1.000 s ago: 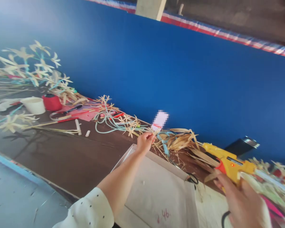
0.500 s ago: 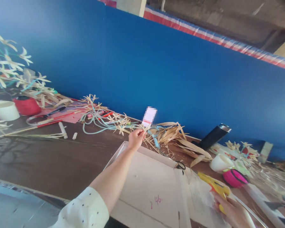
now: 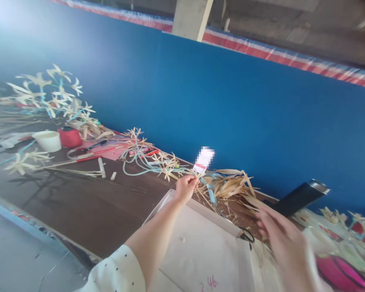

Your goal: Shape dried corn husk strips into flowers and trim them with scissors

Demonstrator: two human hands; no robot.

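My left hand (image 3: 186, 188) reaches over the far edge of a shallow white cardboard box. Its fingertips are pinched on a small pale husk flower (image 3: 199, 174), partly hidden by the fingers. On the right, my right hand (image 3: 287, 239) hangs above the table, smeared a little by motion. Its fingers are loosely apart and nothing shows in them. Its fingertips come close to dried corn husks (image 3: 231, 184). The white cardboard box (image 3: 207, 239), marked "46" in pink, lies below both hands.
Black-handled scissors (image 3: 247, 234) lie at the box's corner. A black flask (image 3: 304, 198) leans at the right, near a pink round pouch (image 3: 342, 271). Pale blue cords (image 3: 136, 160), husk flowers (image 3: 48, 91), a white cup (image 3: 48, 140) and a red pouch (image 3: 69, 138) occupy the left side. A blue wall (image 3: 231, 101) stands behind.
My right hand has left the yellow glue gun and moved left and up toward the husks. My left hand keeps its pinch on the flower. The view has shifted left.
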